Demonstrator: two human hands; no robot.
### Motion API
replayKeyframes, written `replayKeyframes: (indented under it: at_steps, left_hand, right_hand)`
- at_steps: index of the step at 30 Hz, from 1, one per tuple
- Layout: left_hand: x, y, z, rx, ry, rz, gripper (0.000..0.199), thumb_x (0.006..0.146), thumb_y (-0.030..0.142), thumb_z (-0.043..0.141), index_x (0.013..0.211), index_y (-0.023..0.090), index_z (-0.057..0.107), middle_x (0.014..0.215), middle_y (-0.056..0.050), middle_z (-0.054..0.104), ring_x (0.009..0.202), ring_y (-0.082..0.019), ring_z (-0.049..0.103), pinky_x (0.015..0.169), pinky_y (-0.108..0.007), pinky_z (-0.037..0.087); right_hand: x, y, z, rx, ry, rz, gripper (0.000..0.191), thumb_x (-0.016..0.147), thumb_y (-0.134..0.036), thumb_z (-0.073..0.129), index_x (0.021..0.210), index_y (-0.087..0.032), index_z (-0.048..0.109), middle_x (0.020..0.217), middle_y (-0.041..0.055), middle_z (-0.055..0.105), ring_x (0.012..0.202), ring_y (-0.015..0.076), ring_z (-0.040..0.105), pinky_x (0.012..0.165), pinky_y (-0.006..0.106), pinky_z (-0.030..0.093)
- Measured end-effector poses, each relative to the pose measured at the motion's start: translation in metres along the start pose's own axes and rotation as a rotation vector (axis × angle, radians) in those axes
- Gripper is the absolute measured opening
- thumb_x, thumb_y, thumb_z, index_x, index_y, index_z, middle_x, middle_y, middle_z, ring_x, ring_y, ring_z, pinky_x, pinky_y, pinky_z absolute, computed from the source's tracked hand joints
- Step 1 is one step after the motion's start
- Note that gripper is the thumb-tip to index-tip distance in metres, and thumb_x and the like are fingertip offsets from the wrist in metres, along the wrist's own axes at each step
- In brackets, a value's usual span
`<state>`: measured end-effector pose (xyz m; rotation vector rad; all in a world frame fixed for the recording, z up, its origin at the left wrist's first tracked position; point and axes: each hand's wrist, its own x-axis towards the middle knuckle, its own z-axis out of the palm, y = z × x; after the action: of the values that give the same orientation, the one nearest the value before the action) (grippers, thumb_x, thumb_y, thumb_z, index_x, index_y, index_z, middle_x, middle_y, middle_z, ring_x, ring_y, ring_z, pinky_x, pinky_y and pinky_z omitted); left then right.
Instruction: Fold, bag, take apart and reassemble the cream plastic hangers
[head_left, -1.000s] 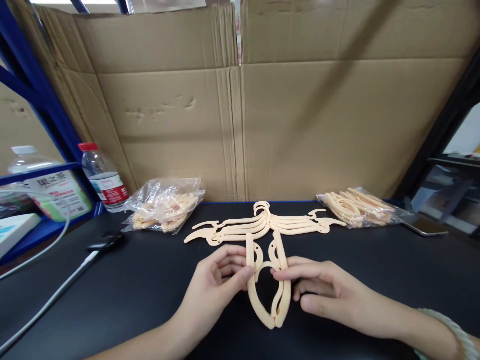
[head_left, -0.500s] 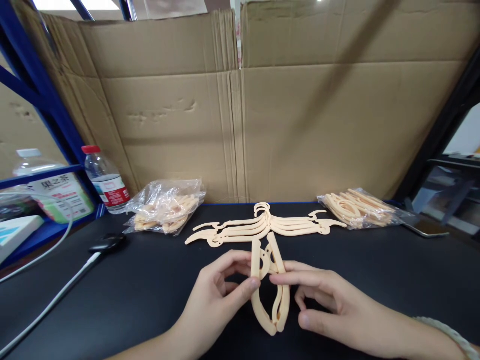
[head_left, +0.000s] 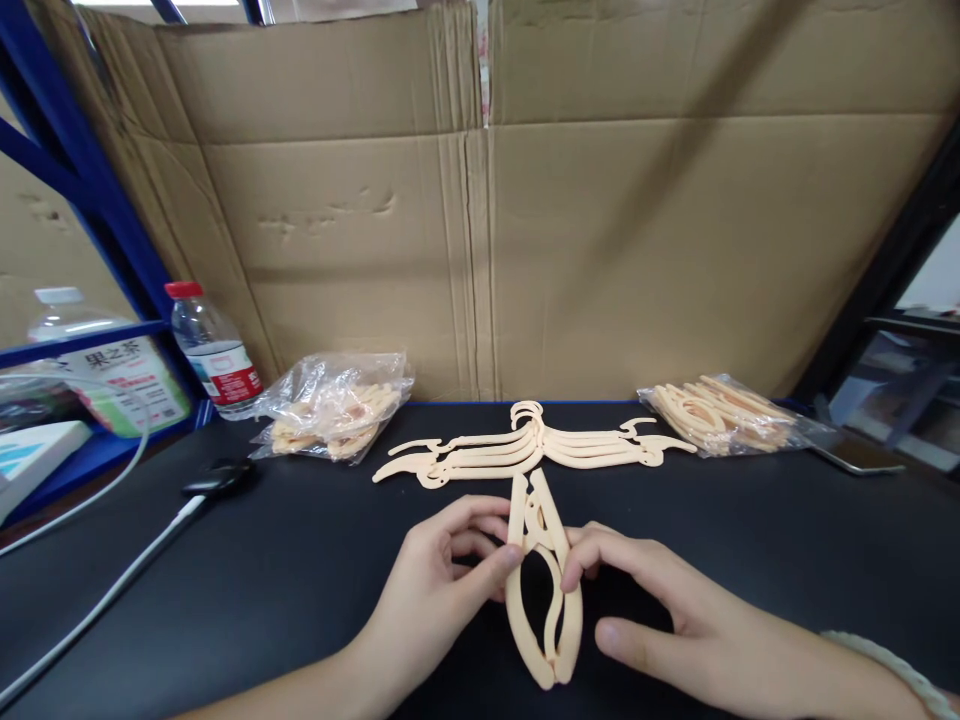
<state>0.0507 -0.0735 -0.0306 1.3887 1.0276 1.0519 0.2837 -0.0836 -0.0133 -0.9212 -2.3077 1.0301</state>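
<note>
A beige plastic folding hanger point(head_left: 573, 625), its two arms folded close together, stands between my hands above the black tabletop. My left hand point(head_left: 439, 580) is closed on the left arm of it, thumb in front and fingers behind. Against the right arm rest the bent fingers of my right hand point(head_left: 664, 610), whose thumb is held apart with a gap. Beyond them lies a row of several opened beige hangers point(head_left: 495, 458), nested together with their hooks toward the cardboard.
Clear bags of beige hanger parts lie at back left point(head_left: 334, 420) and back right point(head_left: 720, 415). A red-capped bottle point(head_left: 217, 355) stands beside a blue shelf frame point(head_left: 161, 330). A white cable point(head_left: 127, 580) crosses the left side. Cardboard point(head_left: 345, 250) walls off the back.
The hanger's arms have shifted slightly, and it sits a little lower. My right fingers have drawn back from its front to the right arm's outer edge. The left hand keeps its hold.
</note>
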Motion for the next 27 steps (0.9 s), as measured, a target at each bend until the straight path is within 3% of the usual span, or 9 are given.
replayKeyframes:
  at_steps: [5, 11, 16, 19, 27]
  left_hand:
    - [0.002, -0.005, -0.004, 0.054, 0.007, 0.015, 0.036, 0.079, 0.028, 0.068, 0.113, 0.019, 0.06, 0.107, -0.009, 0.064, 0.088, -0.021, 0.065, 0.075, -0.034, 0.059]
    - [-0.004, -0.004, -0.007, 0.288, -0.136, 0.128, 0.045, 0.079, 0.012, 0.059, 0.122, 0.025, 0.057, 0.128, -0.007, 0.059, 0.119, -0.023, 0.056, 0.104, -0.039, 0.046]
    - [-0.008, -0.005, -0.011, 0.561, -0.177, 0.288, 0.054, 0.076, 0.008, 0.059, 0.127, 0.028, 0.055, 0.134, -0.006, 0.056, 0.125, -0.025, 0.051, 0.107, -0.041, 0.043]
    - [-0.008, -0.005, -0.013, 0.653, -0.181, 0.339, 0.053, 0.076, 0.008, 0.06, 0.125, 0.027, 0.054, 0.134, -0.005, 0.055, 0.125, -0.024, 0.051, 0.11, -0.041, 0.039]
    - [-0.005, -0.007, -0.016, 0.73, -0.186, 0.401, 0.052, 0.078, 0.007, 0.058, 0.124, 0.027, 0.049, 0.128, -0.003, 0.058, 0.119, -0.019, 0.055, 0.105, -0.036, 0.044]
  right_hand:
    - [0.003, 0.009, -0.002, -0.039, 0.032, -0.005, 0.033, 0.093, -0.038, 0.051, 0.125, -0.031, 0.052, 0.13, 0.0041, 0.055, 0.119, 0.0208, 0.053, 0.103, 0.039, 0.043]
    - [0.001, 0.025, -0.009, -0.144, 0.0, 0.017, 0.054, 0.095, -0.04, 0.047, 0.146, -0.031, 0.033, 0.151, 0.0075, 0.036, 0.138, 0.0238, 0.035, 0.113, 0.048, 0.031]
    - [-0.002, 0.03, -0.011, -0.215, -0.042, 0.061, 0.059, 0.096, -0.042, 0.046, 0.15, -0.03, 0.025, 0.156, 0.0064, 0.028, 0.144, 0.0246, 0.022, 0.115, 0.051, 0.025]
    - [-0.004, 0.03, -0.013, -0.245, -0.032, 0.026, 0.058, 0.096, -0.04, 0.047, 0.149, -0.03, 0.027, 0.154, 0.007, 0.031, 0.143, 0.0259, 0.025, 0.114, 0.052, 0.028]
    - [-0.001, 0.027, -0.016, -0.303, -0.072, -0.044, 0.049, 0.096, -0.038, 0.048, 0.143, -0.028, 0.042, 0.146, 0.0052, 0.045, 0.14, 0.0218, 0.029, 0.116, 0.043, 0.028]
